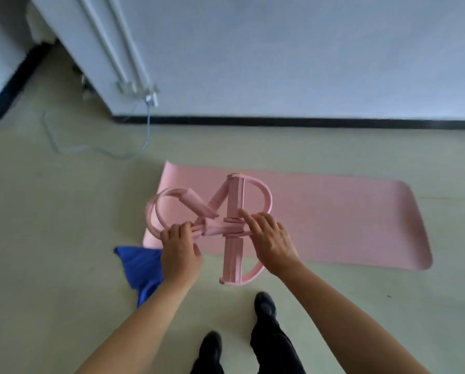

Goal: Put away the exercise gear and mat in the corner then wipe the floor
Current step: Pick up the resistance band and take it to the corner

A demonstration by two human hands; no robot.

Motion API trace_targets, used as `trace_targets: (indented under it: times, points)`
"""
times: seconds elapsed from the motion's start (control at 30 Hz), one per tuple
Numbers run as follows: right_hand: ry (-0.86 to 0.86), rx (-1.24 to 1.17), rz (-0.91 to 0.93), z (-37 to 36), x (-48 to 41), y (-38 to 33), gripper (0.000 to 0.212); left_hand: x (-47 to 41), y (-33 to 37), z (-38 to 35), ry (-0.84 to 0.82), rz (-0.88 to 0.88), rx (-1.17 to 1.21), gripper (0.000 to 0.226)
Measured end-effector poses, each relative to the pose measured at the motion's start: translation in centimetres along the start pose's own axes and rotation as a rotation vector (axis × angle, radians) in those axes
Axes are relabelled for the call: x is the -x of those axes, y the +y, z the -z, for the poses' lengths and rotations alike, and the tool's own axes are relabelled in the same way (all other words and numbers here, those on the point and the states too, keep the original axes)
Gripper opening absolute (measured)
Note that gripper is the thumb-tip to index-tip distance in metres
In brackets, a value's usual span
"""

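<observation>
A pink pedal resistance puller (pixel 232 211), with foam handles, elastic tubes and curved foot loops, hangs in front of me above the floor. My left hand (pixel 178 249) is shut on its bundled tubes near the left loop. My right hand (pixel 270 242) grips the wrapped middle of the puller, fingers pointing left. Below it a pink exercise mat (pixel 334 220) lies unrolled and flat on the pale floor. A blue cloth (pixel 142 268) lies crumpled on the floor at the mat's near left corner, partly hidden by my left forearm.
A white wall with a black skirting board (pixel 307 122) runs behind the mat. White pipes (pixel 118 44) descend at the wall corner on the left, and a thin cable (pixel 91 149) trails over the floor. My black shoes (pixel 265 306) stand near the mat's front edge.
</observation>
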State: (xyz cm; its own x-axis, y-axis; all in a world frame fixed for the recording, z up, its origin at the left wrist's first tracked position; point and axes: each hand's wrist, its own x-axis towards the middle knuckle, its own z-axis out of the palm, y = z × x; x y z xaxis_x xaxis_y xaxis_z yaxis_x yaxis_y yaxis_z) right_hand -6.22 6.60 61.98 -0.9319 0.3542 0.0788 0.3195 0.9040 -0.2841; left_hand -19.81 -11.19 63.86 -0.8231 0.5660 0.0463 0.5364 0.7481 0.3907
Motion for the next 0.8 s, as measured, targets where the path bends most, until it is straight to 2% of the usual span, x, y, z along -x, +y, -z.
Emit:
trace_targets:
  times: [0.17, 0.43, 0.63, 0.8]
  points:
    - [0.155, 0.159, -0.153, 8.8, 6.0, 0.8, 0.088, 0.0, 7.1, 4.9, 0.040, -0.295, 0.109, 0.040]
    - [0.449, 0.306, -0.468, 21.6, 17.4, 5.5, 0.077, 1.5, 24.4, 8.4, 0.126, -0.703, 0.253, 0.038]
    - [0.595, 0.393, -0.599, 26.9, 28.1, 13.0, 0.071, 7.0, 38.5, 5.5, 0.145, -0.872, 0.327, 0.038]
    - [0.608, 0.384, -0.683, 31.2, 37.8, 23.2, 0.071, 13.2, 52.5, 0.9, 0.124, -0.932, 0.378, 0.039]
